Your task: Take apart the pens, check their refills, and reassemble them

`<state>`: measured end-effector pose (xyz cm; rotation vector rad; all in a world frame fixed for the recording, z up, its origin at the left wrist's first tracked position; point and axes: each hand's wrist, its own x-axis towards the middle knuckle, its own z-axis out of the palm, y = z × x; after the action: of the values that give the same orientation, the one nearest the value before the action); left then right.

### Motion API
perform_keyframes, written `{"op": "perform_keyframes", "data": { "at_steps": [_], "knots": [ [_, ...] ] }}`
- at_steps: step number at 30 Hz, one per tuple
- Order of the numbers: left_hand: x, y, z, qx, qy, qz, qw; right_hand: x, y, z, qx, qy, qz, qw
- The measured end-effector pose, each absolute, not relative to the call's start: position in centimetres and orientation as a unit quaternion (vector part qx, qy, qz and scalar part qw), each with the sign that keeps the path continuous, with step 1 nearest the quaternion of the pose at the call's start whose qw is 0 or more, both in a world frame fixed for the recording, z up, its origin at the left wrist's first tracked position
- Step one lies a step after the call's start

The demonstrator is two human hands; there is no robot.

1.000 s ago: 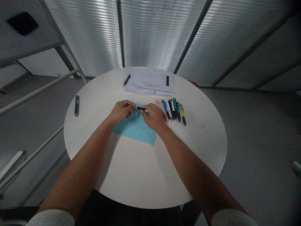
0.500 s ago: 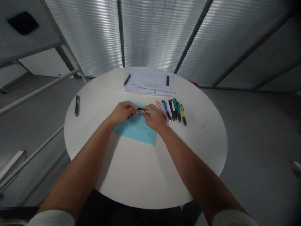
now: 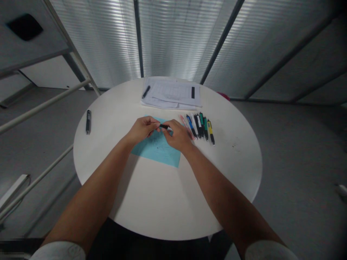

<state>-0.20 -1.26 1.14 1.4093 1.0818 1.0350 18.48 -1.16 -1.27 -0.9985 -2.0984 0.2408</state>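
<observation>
Between my two hands is a black-and-white pen (image 3: 163,126), held above a light blue sheet of paper (image 3: 158,151) with faint writing. My left hand (image 3: 144,128) pinches its left end between thumb and fingers. Around the right part of the pen, my right hand (image 3: 177,134) is closed, so its right end is mostly hidden. Just right of my right hand lies a row of several pens, among them a pink one (image 3: 186,124), a blue one (image 3: 191,126), a green one (image 3: 205,128) and a yellow one (image 3: 210,132).
A stack of printed papers (image 3: 172,94) lies at the far side of the round white table (image 3: 162,202), a dark pen (image 3: 146,91) on it. Another dark pen (image 3: 88,122) rests near the left edge. Metal rails (image 3: 46,101) stand left of the table.
My left fingers have shifted slightly right along the pen, closer to my right hand. The white tip that showed at the pen's left end is now covered. Everything on the table is unmoved.
</observation>
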Motion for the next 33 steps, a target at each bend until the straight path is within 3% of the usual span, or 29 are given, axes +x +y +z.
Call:
{"op": "perform_keyframes", "data": {
  "at_steps": [11,28,33],
  "knots": [
    [-0.49,-1.22,1.32,0.598,0.53,0.403,0.447,18.38,-0.84,-1.61,-0.399,-0.831,0.067,0.383],
    [-0.43,-1.08,1.17,0.475,0.448,0.476,0.59,18.39,-0.98,-1.26,-0.384,-0.819,0.103,0.413],
    [-0.42,-1.0,1.08,0.472,0.444,0.485,0.587,18.31,-1.07,-1.02,-0.387,-0.824,0.097,0.401]
  ]
}}
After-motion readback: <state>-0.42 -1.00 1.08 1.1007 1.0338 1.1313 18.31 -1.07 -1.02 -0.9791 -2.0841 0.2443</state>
